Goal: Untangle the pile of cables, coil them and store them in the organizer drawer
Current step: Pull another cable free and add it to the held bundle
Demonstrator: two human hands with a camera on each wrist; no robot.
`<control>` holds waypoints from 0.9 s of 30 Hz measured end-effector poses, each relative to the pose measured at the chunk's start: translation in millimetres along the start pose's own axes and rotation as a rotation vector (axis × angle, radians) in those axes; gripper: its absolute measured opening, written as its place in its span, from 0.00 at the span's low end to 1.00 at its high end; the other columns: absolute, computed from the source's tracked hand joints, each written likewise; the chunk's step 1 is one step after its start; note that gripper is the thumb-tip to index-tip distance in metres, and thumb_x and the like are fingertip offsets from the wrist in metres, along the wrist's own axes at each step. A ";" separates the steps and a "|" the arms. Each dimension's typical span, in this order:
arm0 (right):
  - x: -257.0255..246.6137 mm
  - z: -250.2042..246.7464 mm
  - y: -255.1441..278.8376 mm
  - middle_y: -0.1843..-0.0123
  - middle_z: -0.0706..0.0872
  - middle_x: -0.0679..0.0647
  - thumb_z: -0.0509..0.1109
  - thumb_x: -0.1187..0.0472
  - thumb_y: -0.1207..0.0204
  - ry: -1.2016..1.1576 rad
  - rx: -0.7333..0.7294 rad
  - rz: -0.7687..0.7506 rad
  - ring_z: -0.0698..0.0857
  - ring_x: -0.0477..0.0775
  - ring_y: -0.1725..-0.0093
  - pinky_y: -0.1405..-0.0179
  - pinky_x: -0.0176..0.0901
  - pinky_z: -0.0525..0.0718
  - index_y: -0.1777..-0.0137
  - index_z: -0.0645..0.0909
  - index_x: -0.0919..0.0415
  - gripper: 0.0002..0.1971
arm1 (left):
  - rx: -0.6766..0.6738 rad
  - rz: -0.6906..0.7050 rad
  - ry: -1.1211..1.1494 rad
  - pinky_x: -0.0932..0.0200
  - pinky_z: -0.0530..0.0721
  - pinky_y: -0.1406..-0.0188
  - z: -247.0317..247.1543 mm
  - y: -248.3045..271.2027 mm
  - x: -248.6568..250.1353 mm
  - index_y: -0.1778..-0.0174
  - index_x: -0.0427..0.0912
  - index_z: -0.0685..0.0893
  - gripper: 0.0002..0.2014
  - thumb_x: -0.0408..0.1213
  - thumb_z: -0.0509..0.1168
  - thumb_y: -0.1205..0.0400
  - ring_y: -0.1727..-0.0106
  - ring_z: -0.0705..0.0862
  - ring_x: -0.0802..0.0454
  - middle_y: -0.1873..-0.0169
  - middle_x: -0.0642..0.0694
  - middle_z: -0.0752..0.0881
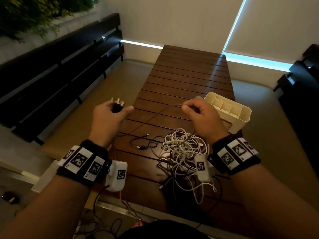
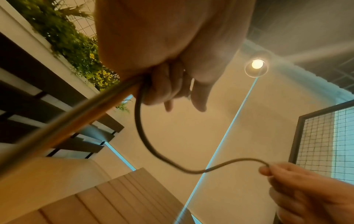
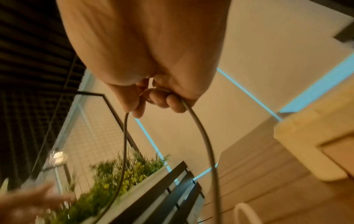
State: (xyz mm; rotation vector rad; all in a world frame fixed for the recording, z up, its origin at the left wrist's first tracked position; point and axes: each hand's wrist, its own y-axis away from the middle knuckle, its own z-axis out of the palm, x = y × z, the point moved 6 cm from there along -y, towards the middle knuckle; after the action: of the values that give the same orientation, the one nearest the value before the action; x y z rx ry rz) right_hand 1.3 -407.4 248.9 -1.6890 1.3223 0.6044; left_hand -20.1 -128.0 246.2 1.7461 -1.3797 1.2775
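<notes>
While the left hand [image 1: 110, 116] grips a black three-pin plug [image 1: 117, 105] out past the left edge of the dark slatted wooden table [image 1: 188, 78], its thin dark cable [image 1: 155, 116] spans to the right hand [image 1: 202, 114], pinched there. Tangled white-and-black cable pile [image 1: 181, 152] sits near edge; cream plastic compartment organizer [image 1: 229, 109] right edge. Far tabletop bare. No legible text.

Both forearms are bare, and each wrist carries a black fuzzy band [image 1: 94, 163] faced with a row of white square tiles printed with black pixel-pattern markers; the matching band on the right wrist [image 1: 234, 155] shows three such tiles. A small white housing [image 1: 118, 175] with one marker on its face hangs at the inner side of the left band, and a slimmer one [image 1: 202, 167] sits beside the right. A thin dark lead seems to trail from the left housing, though the dim light leaves that uncertain.
</notes>
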 end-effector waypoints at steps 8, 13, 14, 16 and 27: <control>-34.4 37.4 16.2 0.59 0.79 0.43 0.73 0.60 0.19 0.001 -0.259 -0.128 0.77 0.40 0.62 0.62 0.28 0.75 0.48 0.89 0.56 0.04 | -0.498 0.295 -0.037 0.72 0.76 0.69 61.3 28.1 40.5 0.54 0.40 0.86 0.09 0.42 0.72 0.18 0.70 0.79 0.66 0.66 0.55 0.83; -28.6 26.8 17.3 0.64 0.82 0.41 0.68 0.55 0.15 -0.036 -0.264 -0.009 0.78 0.37 0.66 0.64 0.27 0.76 0.51 0.84 0.48 0.04 | -0.331 0.307 0.078 0.68 0.73 0.73 43.2 17.0 44.8 0.65 0.46 0.80 0.12 0.41 0.69 0.16 0.74 0.72 0.62 0.72 0.52 0.77; -17.0 26.2 19.6 0.65 0.81 0.42 0.67 0.54 0.15 -0.049 -0.263 0.057 0.77 0.38 0.67 0.63 0.30 0.77 0.51 0.85 0.50 0.06 | -0.253 0.260 0.149 0.62 0.74 0.73 33.5 9.6 40.4 0.64 0.46 0.79 0.11 0.42 0.68 0.16 0.74 0.72 0.57 0.72 0.51 0.76; 11.9 25.4 25.5 0.63 0.82 0.47 0.66 0.52 0.14 -0.053 -0.267 0.208 0.80 0.42 0.66 0.60 0.41 0.81 0.50 0.85 0.51 0.08 | -0.160 0.131 0.282 0.56 0.71 0.74 18.5 -4.4 25.5 0.61 0.41 0.79 0.13 0.45 0.68 0.16 0.75 0.69 0.54 0.73 0.52 0.73; -5.1 18.5 3.8 0.55 0.85 0.40 0.72 0.56 0.18 0.047 -0.234 0.087 0.82 0.36 0.54 0.52 0.34 0.77 0.49 0.89 0.50 0.04 | -0.133 0.166 -0.120 0.72 0.73 0.60 31.8 17.8 21.6 0.44 0.56 0.79 0.06 0.44 0.68 0.15 0.56 0.78 0.69 0.56 0.64 0.79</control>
State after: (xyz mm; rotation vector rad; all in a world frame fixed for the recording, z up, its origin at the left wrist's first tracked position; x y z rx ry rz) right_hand -1.4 -389.1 242.6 -1.8500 1.4075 0.8009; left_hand -26.1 -169.6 251.7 1.6700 -1.6691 1.1519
